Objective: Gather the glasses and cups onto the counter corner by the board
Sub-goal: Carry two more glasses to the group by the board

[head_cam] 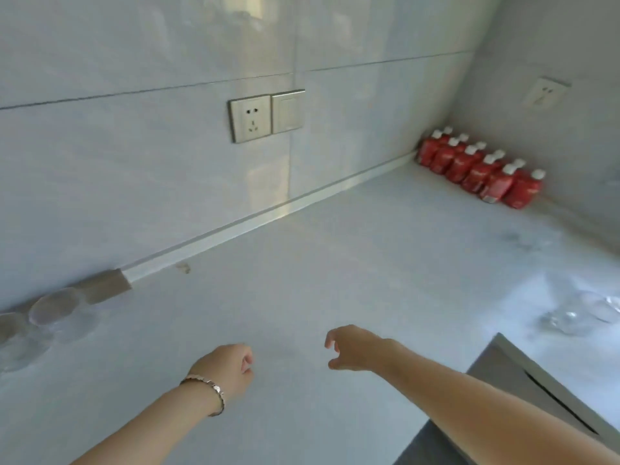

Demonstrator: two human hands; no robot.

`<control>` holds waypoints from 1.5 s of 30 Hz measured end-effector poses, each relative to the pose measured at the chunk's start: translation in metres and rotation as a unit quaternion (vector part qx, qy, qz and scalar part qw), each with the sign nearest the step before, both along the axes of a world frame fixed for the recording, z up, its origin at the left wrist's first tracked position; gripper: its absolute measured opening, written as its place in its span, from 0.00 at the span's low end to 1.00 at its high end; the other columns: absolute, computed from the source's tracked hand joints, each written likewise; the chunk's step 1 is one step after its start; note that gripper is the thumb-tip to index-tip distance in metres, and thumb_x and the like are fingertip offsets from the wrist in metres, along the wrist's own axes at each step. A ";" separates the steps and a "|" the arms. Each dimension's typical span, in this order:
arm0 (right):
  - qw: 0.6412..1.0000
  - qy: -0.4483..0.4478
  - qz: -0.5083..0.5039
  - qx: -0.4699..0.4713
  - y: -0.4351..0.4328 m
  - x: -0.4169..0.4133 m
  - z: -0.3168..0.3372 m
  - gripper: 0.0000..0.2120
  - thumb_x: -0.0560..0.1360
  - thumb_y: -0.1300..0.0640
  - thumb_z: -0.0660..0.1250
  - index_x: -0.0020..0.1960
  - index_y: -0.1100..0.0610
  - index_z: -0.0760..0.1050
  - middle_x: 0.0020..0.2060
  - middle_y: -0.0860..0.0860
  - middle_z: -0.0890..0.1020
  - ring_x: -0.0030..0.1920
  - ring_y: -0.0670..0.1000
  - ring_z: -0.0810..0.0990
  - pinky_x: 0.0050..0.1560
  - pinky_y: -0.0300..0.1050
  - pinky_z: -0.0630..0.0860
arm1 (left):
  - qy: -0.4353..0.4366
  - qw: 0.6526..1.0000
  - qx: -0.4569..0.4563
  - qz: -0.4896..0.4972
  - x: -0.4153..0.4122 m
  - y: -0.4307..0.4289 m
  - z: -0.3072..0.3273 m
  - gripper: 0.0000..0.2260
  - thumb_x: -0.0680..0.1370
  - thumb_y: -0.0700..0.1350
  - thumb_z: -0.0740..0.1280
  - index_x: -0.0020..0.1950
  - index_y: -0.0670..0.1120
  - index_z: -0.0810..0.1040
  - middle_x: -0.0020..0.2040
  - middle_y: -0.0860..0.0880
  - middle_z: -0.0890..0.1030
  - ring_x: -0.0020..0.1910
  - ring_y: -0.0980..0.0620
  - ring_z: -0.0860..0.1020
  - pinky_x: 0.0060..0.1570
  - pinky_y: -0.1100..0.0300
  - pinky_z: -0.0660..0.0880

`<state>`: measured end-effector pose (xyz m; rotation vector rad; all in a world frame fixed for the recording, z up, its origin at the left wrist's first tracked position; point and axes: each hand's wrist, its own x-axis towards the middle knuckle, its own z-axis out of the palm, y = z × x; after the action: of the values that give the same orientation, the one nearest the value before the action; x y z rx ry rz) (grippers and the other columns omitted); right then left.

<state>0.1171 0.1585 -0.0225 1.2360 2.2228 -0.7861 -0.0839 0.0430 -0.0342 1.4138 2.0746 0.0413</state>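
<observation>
Two bare forearms reach in from the bottom of the frame over a pale worktop (335,263). The left hand (228,367), with a bracelet (209,391) at its wrist, has its fingers (246,359) curled in close and holds nothing. The right hand (355,350) hangs just above the surface, its fingers (330,340) loosely spread and bent downward, also empty. At the left edge of the frame, against the tiled wall (134,162), stand two clear glasses (57,313) side by side (their outlines are faint and blurred). At the right edge lies more clear glassware (583,317), too smeared to count. A row of red bottles (479,169) with white caps lines the far corner at upper right. A wall socket (251,119) and switch (288,110) sit mid-wall.
</observation>
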 end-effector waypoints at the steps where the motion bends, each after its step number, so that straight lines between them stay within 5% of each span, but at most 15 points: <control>1: 1.000 0.001 -0.030 0.003 0.009 0.036 0.004 0.20 0.76 0.53 0.64 0.67 0.54 0.69 0.64 0.53 0.74 0.65 0.54 0.72 0.64 0.47 0.69 | 0.003 1.000 -0.007 -0.028 0.027 0.021 0.000 0.04 0.76 0.46 0.61 0.46 0.55 0.67 0.44 0.55 0.73 0.51 0.51 0.77 0.57 0.61 0.73; 5: 0.992 -0.003 -0.123 0.019 0.042 0.184 0.012 0.20 0.76 0.52 0.63 0.67 0.54 0.68 0.63 0.52 0.75 0.63 0.54 0.74 0.61 0.48 0.71 | 0.012 0.995 -0.016 -0.102 0.142 0.100 0.001 0.11 0.75 0.45 0.62 0.57 0.49 0.75 0.54 0.50 0.79 0.56 0.51 0.78 0.59 0.61 0.74; 12: 0.964 -0.022 -0.262 0.042 0.081 0.411 0.014 0.19 0.75 0.52 0.63 0.65 0.54 0.70 0.62 0.53 0.75 0.64 0.55 0.73 0.61 0.46 0.71 | 0.010 0.987 0.010 -0.161 0.344 0.202 0.008 0.15 0.74 0.45 0.62 0.60 0.47 0.75 0.53 0.49 0.80 0.55 0.48 0.78 0.57 0.59 0.74; 17: 0.944 -0.008 -0.327 0.048 0.098 0.514 0.021 0.19 0.76 0.52 0.63 0.66 0.53 0.69 0.62 0.51 0.75 0.63 0.53 0.73 0.58 0.42 0.69 | -0.021 0.974 0.039 -0.223 0.462 0.255 0.021 0.27 0.73 0.47 0.66 0.70 0.50 0.64 0.70 0.49 0.68 0.63 0.48 0.73 0.62 0.57 0.72; 22: 0.913 -0.001 -0.404 0.062 0.128 0.577 0.016 0.18 0.76 0.51 0.63 0.65 0.51 0.70 0.60 0.49 0.77 0.61 0.51 0.75 0.53 0.41 0.69 | -0.066 0.954 0.040 -0.289 0.560 0.322 0.017 0.41 0.70 0.47 0.71 0.76 0.48 0.50 0.77 0.49 0.54 0.74 0.49 0.61 0.71 0.55 0.64; 26: 0.903 0.017 -0.422 0.078 0.136 0.586 0.017 0.18 0.76 0.51 0.64 0.65 0.52 0.71 0.60 0.50 0.78 0.60 0.51 0.76 0.57 0.42 0.71 | -0.082 0.945 0.011 -0.317 0.583 0.339 0.002 0.45 0.68 0.48 0.73 0.76 0.51 0.48 0.77 0.50 0.53 0.74 0.49 0.62 0.70 0.53 0.66; 31: 0.892 0.013 -0.438 0.107 0.186 0.595 0.019 0.20 0.76 0.52 0.63 0.67 0.52 0.68 0.65 0.51 0.72 0.61 0.52 0.75 0.60 0.45 0.71 | -0.103 0.928 0.009 -0.357 0.594 0.377 -0.011 0.36 0.65 0.48 0.74 0.70 0.51 0.63 0.69 0.51 0.65 0.65 0.51 0.72 0.62 0.60 0.71; 37: 0.910 -0.044 -0.336 0.238 0.278 0.598 0.030 0.28 0.75 0.62 0.63 0.73 0.51 0.60 0.75 0.50 0.58 0.74 0.52 0.58 0.67 0.47 0.65 | -0.120 0.945 0.036 -0.303 0.564 0.419 -0.007 0.35 0.65 0.49 0.74 0.70 0.52 0.65 0.68 0.53 0.67 0.61 0.52 0.75 0.57 0.63 0.71; 41: 0.917 -0.116 -0.325 0.201 0.323 0.601 0.023 0.37 0.74 0.68 0.61 0.76 0.46 0.49 0.77 0.52 0.50 0.76 0.58 0.52 0.71 0.50 0.62 | -0.119 0.955 0.060 -0.264 0.537 0.445 0.004 0.35 0.63 0.51 0.75 0.68 0.53 0.67 0.65 0.53 0.69 0.58 0.52 0.76 0.56 0.61 0.73; 45: 0.920 -0.137 -0.331 0.161 0.331 0.604 0.005 0.33 0.74 0.68 0.59 0.74 0.45 0.57 0.73 0.53 0.59 0.70 0.58 0.62 0.62 0.50 0.69 | -0.105 0.964 0.079 -0.230 0.512 0.454 0.011 0.35 0.63 0.50 0.76 0.68 0.53 0.67 0.65 0.53 0.70 0.59 0.52 0.76 0.56 0.62 0.72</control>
<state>0.7207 0.4898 -0.0172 2.1718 1.7407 -0.4297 0.4280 0.4973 -0.0232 1.8713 1.5608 0.1596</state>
